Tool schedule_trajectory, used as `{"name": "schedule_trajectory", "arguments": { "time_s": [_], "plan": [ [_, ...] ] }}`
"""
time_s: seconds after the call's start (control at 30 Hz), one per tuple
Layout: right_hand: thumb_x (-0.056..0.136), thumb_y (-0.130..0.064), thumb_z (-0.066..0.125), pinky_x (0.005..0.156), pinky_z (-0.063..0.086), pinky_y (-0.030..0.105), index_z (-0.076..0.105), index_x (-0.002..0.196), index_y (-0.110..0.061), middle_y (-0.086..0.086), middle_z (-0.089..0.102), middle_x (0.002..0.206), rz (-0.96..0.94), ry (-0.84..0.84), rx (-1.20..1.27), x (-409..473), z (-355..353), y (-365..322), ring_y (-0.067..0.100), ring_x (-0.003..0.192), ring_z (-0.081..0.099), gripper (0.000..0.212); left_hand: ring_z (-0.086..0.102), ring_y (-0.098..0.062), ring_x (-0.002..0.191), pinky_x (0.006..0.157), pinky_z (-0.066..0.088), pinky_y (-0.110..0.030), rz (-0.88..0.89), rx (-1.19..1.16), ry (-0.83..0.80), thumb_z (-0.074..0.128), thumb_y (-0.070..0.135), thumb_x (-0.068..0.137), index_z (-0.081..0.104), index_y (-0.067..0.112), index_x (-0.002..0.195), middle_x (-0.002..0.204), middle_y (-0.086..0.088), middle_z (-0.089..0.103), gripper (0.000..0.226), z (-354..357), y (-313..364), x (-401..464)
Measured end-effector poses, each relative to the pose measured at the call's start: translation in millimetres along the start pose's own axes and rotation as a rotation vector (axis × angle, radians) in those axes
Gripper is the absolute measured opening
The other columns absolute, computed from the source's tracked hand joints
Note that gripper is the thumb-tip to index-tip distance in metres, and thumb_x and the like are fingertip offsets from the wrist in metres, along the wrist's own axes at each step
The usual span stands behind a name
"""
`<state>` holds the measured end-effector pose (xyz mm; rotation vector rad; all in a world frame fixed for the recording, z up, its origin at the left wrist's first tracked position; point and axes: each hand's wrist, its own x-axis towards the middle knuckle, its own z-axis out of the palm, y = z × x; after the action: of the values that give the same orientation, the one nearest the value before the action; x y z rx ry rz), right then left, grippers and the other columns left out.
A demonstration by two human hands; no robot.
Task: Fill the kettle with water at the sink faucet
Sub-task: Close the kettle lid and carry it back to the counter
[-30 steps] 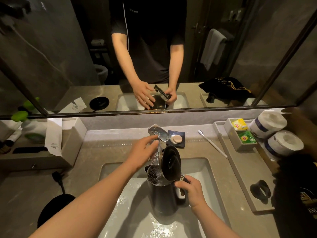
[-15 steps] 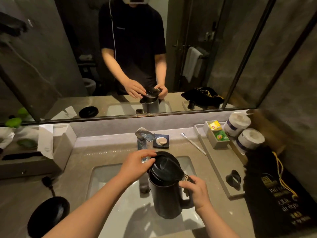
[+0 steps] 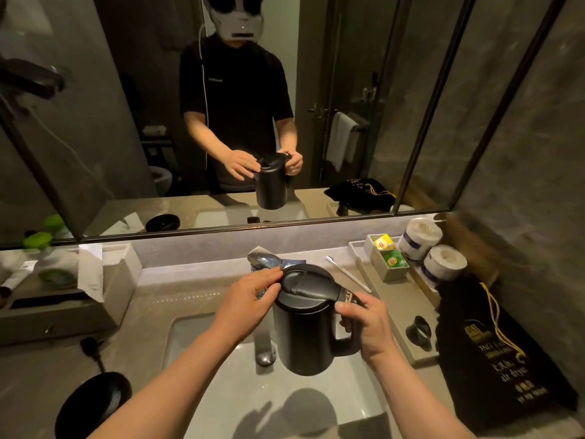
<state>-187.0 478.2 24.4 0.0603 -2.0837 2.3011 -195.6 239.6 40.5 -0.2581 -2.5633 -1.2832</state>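
Note:
A black electric kettle [image 3: 304, 337] hangs upright in the air above the white sink basin [image 3: 202, 369], its lid closed. My right hand [image 3: 367, 327] is wrapped around the kettle's handle on the right. My left hand [image 3: 250, 302] rests its fingertips on the left edge of the lid. The chrome faucet [image 3: 264, 264] stands behind the kettle at the basin's back edge, partly hidden by my left hand and the lid. No water stream is visible.
The kettle's round black base [image 3: 91, 403] with its cord lies on the counter at the left. A tissue box [image 3: 95, 280] stands at back left. A tray [image 3: 421, 359] with tea bags, toilet rolls [image 3: 443, 264], a toothbrush [image 3: 348, 274] and a black bag [image 3: 493, 350] fill the right.
The lid went from open under running water to closed. The kettle rose out of the basin and away from the faucet. My left hand moved from the faucet onto the lid.

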Motion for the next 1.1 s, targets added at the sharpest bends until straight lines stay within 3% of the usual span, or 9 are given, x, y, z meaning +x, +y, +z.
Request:
{"name": "schedule_trajectory", "arguments": {
  "time_s": [0.13,0.23,0.37,0.47,0.67,0.7,0.83,1.0,1.1],
  "plan": [
    [0.049,-0.027,0.078,0.042,0.038,0.02,0.062,0.048,-0.016,-0.002,0.05,0.045,-0.01,-0.032,0.033,3.0,19.9,-7.1,0.014,0.042,0.042,0.02,0.044,0.002,0.124,0.103,0.033,-0.022,-0.071,-0.111,-0.011,0.059,0.025,0.092,0.056,0.032,0.128,0.132,0.018,0.05,0.037,-16.0,-3.6,-11.1],
    [0.049,-0.028,0.078,0.044,0.038,0.023,0.062,0.047,-0.017,-0.004,0.05,0.046,-0.007,-0.077,0.045,5.2,37.5,-8.7,0.014,0.045,0.042,0.019,0.051,-0.005,0.116,0.093,0.039,-0.023,-0.279,-0.3,0.147,0.063,0.03,0.089,0.049,0.028,0.134,0.13,0.017,0.05,0.047,-27.1,-6.6,-24.2],
    [0.052,-0.029,0.079,0.047,0.039,0.023,0.063,0.055,-0.016,-0.004,0.054,0.049,0.006,-0.18,0.043,7.6,67.9,-8.4,0.013,0.047,0.045,0.021,0.062,-0.018,0.102,0.086,0.049,-0.035,-0.4,-0.487,0.195,0.058,0.029,0.093,0.071,0.027,0.103,0.106,0.005,0.071,0.017,-50.8,-13.7,-38.8],
    [0.058,-0.03,0.079,0.049,0.042,0.023,0.066,0.063,-0.014,-0.006,0.059,0.053,-0.003,-0.268,0.02,5.8,95.5,-3.7,0.01,0.05,0.049,0.022,0.061,-0.022,0.109,0.095,0.047,-0.046,-0.46,-0.579,0.241,0.052,0.029,0.096,0.07,0.029,0.105,0.108,0.001,0.071,0.021,-71.7,-21.8,-54.5],
    [0.08,-0.019,0.075,0.066,0.049,0.035,0.067,0.086,-0.003,-0.008,0.061,0.065,-0.069,-0.471,-0.161,-0.6,156.7,5.9,0.012,0.065,0.056,0.019,0.062,-0.015,0.106,0.091,0.047,-0.038,-0.515,-0.584,0.43,0.05,0.028,0.096,0.072,0.038,0.101,0.105,0.01,0.072,0.025,-121.0,-44.1,-92.8],
    [0.084,-0.017,0.076,0.067,0.049,0.031,0.069,0.086,-0.011,-0.011,0.062,0.065,-0.079,-0.517,-0.209,-1.4,168.2,7.5,0.01,0.066,0.056,0.009,0.061,-0.014,0.107,0.092,0.047,-0.038,-0.529,-0.588,0.462,0.05,0.027,0.097,0.071,0.036,0.104,0.107,0.009,0.071,0.024,-129.5,-48.9,-99.9],
    [0.088,-0.015,0.074,0.063,0.045,0.01,0.065,0.086,-0.032,-0.024,0.066,0.064,-0.136,-0.678,-0.341,-2.8,217.8,13.8,-0.007,0.062,0.057,0.02,0.063,-0.012,0.106,0.09,0.048,-0.036,-0.596,-0.597,0.588,0.049,0.025,0.097,0.068,0.03,0.113,0.109,0.008,0.071,0.026,-161.2,-70.4,-130.7],
    [0.09,-0.017,0.073,0.064,0.043,0.004,0.066,0.098,-0.022,-0.015,0.062,0.077,-0.142,-0.855,-0.425,-5.8,278.9,28.5,-0.016,0.066,0.057,0.012,0.064,-0.007,0.101,0.083,0.047,-0.029,-0.654,-0.589,0.722,0.05,0.024,0.096,0.068,0.032,0.111,0.106,0.01,0.072,0.025,-191.6,-99.9,-164.8],
    [0.09,-0.016,0.072,0.062,0.041,0.008,0.066,0.1,-0.011,-0.011,0.057,0.076,-0.128,-0.92,-0.459,-9.2,304.8,42.9,-0.013,0.062,0.052,0.012,0.06,-0.005,0.108,0.092,0.045,-0.029,-0.713,-0.574,0.755,0.051,0.026,0.096,0.063,0.031,0.12,0.114,0.012,0.069,0.027,-203.3,-120.0,-180.3]
  ]
}}
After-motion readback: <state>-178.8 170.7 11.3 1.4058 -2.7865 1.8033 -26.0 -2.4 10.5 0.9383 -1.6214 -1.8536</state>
